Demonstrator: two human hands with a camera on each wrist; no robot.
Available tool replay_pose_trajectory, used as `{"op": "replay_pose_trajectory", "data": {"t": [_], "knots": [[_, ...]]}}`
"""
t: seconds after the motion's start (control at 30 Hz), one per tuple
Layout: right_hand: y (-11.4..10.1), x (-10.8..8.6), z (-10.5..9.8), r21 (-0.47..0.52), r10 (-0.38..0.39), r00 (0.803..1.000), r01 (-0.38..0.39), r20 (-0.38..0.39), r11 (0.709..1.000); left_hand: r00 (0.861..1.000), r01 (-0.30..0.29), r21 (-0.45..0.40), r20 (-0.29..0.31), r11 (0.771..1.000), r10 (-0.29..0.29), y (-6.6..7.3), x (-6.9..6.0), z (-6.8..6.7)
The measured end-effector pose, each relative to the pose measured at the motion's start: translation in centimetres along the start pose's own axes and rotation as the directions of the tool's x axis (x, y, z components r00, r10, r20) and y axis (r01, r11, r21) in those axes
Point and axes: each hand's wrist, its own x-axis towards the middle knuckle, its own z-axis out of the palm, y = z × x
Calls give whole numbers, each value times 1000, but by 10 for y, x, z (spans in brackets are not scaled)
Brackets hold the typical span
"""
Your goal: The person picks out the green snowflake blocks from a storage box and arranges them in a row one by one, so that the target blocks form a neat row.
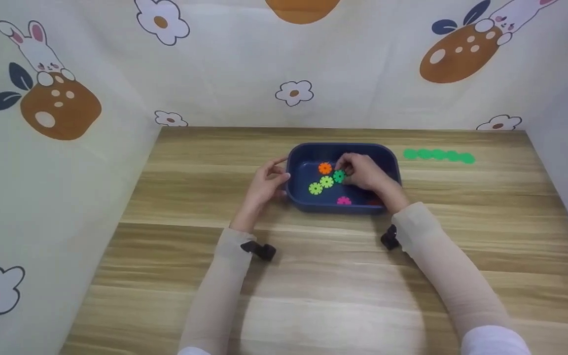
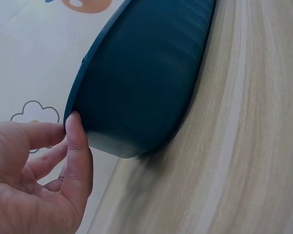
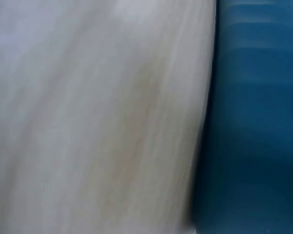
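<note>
A dark blue bin point(image 1: 333, 209) stands on the table with several notched plastic discs in it. My left hand point(image 1: 266, 183) pinches the bin's left rim between thumb and fingers; the left wrist view shows this grip on the blue wall point(image 2: 141, 73). Inside the bin, my right hand point(image 1: 363, 171) pinches a green notched disc point(image 1: 339, 176) at its edge. Beside that disc are an orange disc point(image 1: 325, 168) and two yellow-green discs point(image 1: 316, 188). A pink disc point(image 1: 344, 200) lies near the front wall. The right wrist view shows only the bin's outside point(image 3: 256, 122) and blurred table.
On the wooden table point(image 1: 333, 276), a row of several joined green discs point(image 1: 439, 155) lies right of the bin. A patterned cloth point(image 1: 225, 64) hangs behind and at the left. Black wrist mounts point(image 1: 264, 251) sit on both forearms. A dark red piece point(image 1: 374, 202) shows by my right wrist.
</note>
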Motion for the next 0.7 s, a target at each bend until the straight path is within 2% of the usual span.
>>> {"op": "replay_pose_trajectory", "data": {"t": [0.23,0.4,0.57,0.7], "knots": [[1,0,-1,65,-50,998,53,-47,996,1000,7,-16,-6,1000,-7,0,-2,0],[2,-2,-3,163,-29,996,44,-89,986,1000,7,-7,1,1000,-7,0,-1,-1],[3,-2,-5,272,4,997,19,-81,962,1000,9,6,3,1000,-9,1,-1,0],[3,-2,-7,321,24,996,6,-91,947,1000,19,3,-7,1000,-19,2,-1,1]]}}
